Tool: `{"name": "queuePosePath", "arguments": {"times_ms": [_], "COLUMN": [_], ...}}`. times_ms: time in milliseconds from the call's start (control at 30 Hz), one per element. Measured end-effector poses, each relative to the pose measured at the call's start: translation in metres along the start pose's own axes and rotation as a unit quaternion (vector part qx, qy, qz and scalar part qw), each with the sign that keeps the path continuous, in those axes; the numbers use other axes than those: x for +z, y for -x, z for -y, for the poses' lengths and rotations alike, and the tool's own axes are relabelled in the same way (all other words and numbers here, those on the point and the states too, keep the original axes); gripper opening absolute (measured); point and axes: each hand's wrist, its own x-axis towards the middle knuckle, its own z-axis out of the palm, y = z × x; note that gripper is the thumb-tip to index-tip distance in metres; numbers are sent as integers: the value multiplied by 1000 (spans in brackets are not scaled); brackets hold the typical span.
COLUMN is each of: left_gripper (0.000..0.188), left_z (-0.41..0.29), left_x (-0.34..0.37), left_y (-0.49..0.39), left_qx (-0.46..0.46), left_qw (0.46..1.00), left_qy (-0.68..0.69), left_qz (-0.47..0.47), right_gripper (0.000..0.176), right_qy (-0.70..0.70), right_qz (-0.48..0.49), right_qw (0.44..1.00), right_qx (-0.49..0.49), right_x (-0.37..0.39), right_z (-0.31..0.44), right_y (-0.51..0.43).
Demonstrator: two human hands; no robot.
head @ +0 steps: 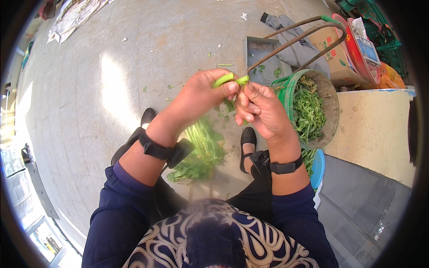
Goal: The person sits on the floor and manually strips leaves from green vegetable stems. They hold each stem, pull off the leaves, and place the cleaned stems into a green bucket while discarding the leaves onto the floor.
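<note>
My left hand (205,87) grips a short, thick, light-green vegetable stalk (224,79) between thumb and fingers. My right hand (257,106) is right beside it, its thumb and forefinger pinching another bright green stalk piece (242,80). I cannot tell whether the two pieces are still joined, since my fingertips cover the spot between them. Some leaves (229,105) show just below my hands. On the floor between my feet lies a loose bundle of leafy green stalks (201,144), partly behind my left wrist.
To the right, a green bucket (291,100) lies tilted, holding torn leaves (309,110). Below it is a blue basin (318,169) with green stalks. Beyond stand a metal tray-like base (256,50) with a bent tube handle (285,45), a grey garment (291,42) and a cardboard box (331,50).
</note>
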Motion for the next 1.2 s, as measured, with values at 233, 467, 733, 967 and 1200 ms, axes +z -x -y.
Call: {"name": "queuePosePath", "arguments": {"times_ms": [233, 467, 733, 967, 1200], "left_gripper": [15, 14, 17, 17, 15], "left_z": [2, 8, -6, -10, -8], "left_x": [7, 12, 9, 12, 12], "left_y": [1, -1, -2, 3, 2], "left_qx": [0, -2, -22, -13, 1], "left_qw": [992, 975, 986, 983, 970], "left_qy": [128, 223, 165, 184, 244], "left_qz": [-12, -19, -10, -6, -12], "right_gripper": [36, 37, 37, 36, 38], "right_qy": [14, 33, 58, 68, 72], "right_qz": [-16, -13, -38, -25, -25], "right_qw": [1000, 999, 998, 997, 997], "right_qx": [4, 0, -3, -1, -17], "right_x": [4, 4, 3, 4, 7], "right_z": [-1, -3, -1, 1, 0], "right_y": [-1, -4, -4, -4, -4]}}
